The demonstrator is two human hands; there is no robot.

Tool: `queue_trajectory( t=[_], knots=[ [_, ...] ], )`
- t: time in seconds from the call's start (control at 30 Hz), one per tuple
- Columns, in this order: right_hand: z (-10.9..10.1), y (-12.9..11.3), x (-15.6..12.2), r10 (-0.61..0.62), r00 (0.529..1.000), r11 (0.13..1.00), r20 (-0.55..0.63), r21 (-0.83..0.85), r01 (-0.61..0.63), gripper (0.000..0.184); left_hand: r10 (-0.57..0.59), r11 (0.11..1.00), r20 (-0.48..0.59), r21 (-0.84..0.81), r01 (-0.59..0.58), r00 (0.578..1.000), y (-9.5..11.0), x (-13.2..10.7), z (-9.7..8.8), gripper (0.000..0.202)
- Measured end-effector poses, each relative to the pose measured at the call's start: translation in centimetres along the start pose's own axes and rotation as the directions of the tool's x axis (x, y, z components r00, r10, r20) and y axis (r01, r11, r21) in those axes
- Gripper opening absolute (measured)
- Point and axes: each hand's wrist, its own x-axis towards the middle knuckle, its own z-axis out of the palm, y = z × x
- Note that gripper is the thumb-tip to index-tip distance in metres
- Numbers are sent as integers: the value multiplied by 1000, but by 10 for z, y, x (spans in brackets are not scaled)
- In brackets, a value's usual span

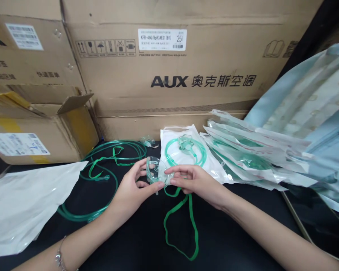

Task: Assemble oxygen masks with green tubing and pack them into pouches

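Observation:
Between my two hands is a clear plastic oxygen mask (pixel 156 169), held just above the black table. My left hand (pixel 135 185) grips its left side, thumb below and fingers behind. The fingers of my right hand (pixel 190 182) close on its right side. A green elastic strap (pixel 196 229) hangs from the mask and loops down over the black surface. Beyond my hands, a packaged oxygen mask with coiled tubing (pixel 186 145) lies in a white-backed pouch. To the left, loose green tubing (pixel 117 180) is coiled, with another green strap (pixel 94 169) on it.
Several packaged pouches (pixel 251 154) are stacked at the right, near a dark flat device (pixel 316 214). A white pouch (pixel 31 203) lies at left, before an opened carton (pixel 42 128). A small clear plastic piece (pixel 149 142) sits by the tubing. A large cardboard box (pixel 124 86) stands behind.

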Motion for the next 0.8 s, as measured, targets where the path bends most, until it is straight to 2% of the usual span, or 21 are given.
queue_trajectory(
  t=[0.1, 0.2, 0.33, 0.47, 0.53, 0.67, 0.8],
  knots=[
    [-2, -2, -1, -82, 996, 988, 20, -130, 83, 32, -1, 1000, -5, -15, 1, 1000, 1, 0, 0, 70],
    [-3, -5, -5, -188, 973, 921, 132, -320, 221, 35, 19, 1000, -25, -13, -19, 999, 1, 1, -1, 66],
    [-2, -5, -10, -291, 919, 687, 266, -610, 395, 20, 35, 999, -57, 12, -35, 998, -1, 2, -2, 64],
    [0, 0, -12, -329, 870, 480, 367, -728, 489, 22, 49, 999, -68, -2, -49, 996, -2, 2, -2, 64],
    [2, 2, -12, -343, 843, 350, 415, -776, 524, 23, 50, 999, -72, -10, -51, 996, -2, 2, -2, 64],
    [11, 3, -10, -450, 785, 85, 427, -854, 513, 20, 80, 997, -128, -9, -82, 989, -1, 3, -2, 64],
    [26, 8, -2, -466, 766, -100, 442, -887, 451, 24, 162, 986, -219, -3, -167, 962, 2, 6, -3, 66]
  ],
)
